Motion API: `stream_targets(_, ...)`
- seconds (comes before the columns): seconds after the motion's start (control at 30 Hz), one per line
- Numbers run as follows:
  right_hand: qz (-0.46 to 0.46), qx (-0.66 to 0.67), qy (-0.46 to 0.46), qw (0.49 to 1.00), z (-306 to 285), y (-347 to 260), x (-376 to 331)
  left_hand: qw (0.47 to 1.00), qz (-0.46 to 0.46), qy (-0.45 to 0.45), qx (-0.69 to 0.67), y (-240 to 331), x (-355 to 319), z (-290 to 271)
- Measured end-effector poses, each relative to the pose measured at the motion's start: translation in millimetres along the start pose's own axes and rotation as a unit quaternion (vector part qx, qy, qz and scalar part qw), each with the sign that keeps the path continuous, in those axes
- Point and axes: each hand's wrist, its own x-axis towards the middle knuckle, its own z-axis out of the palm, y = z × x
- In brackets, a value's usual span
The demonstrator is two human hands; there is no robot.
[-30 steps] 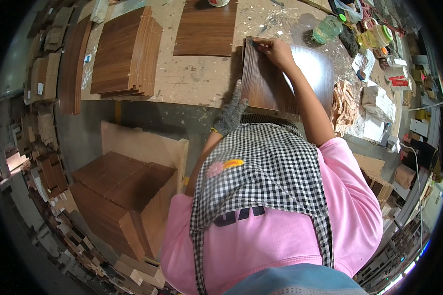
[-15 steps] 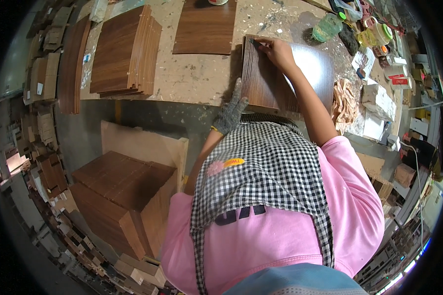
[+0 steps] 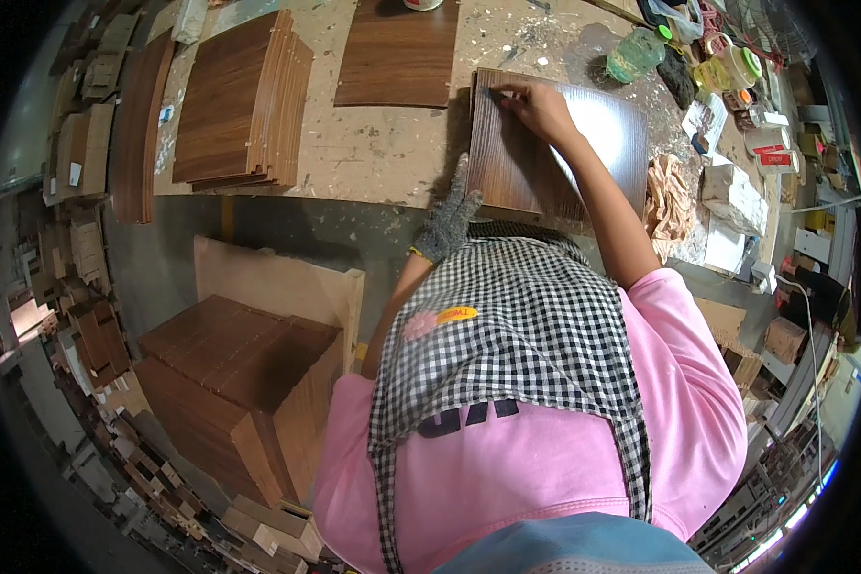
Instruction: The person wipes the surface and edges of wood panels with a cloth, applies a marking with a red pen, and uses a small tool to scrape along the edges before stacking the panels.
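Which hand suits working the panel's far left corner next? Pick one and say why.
Right hand, probably: it reaches close to that corner of the brown panel; the gloved left hand is down by the checked apron.

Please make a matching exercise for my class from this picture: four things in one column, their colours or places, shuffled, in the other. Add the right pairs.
Things
1. Left hand
2. Right hand
3. Rag
4. Apron

Descriptions
A. Crumpled and peach-coloured, right of the glossy panel
B. Black-and-white checked
C. In a grey glove
D. Bare, over the glossy panel

Right pairs
1-C
2-D
3-A
4-B
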Motion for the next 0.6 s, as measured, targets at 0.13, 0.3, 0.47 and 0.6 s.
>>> stream_targets(0.13,0.016,-0.006,0.012,1.000,9,8,-1,1.000,-0.018,-0.012,-0.016,3,1,-2)
stream_targets(0.3,0.009,0.015,0.007,1.000,8,-2,-8,1.000,0.006,0.010,-0.017,-4,1,2)
stream_targets(0.47,0.003,0.023,-0.004,1.000,10,-4,-14,0.999,-0.016,0.026,-0.015,-5,0,4)
stream_targets(0.6,0.004,0.016,-0.021,1.000,4,-6,-22,1.000,-0.002,0.012,-0.005,-16,1,6)
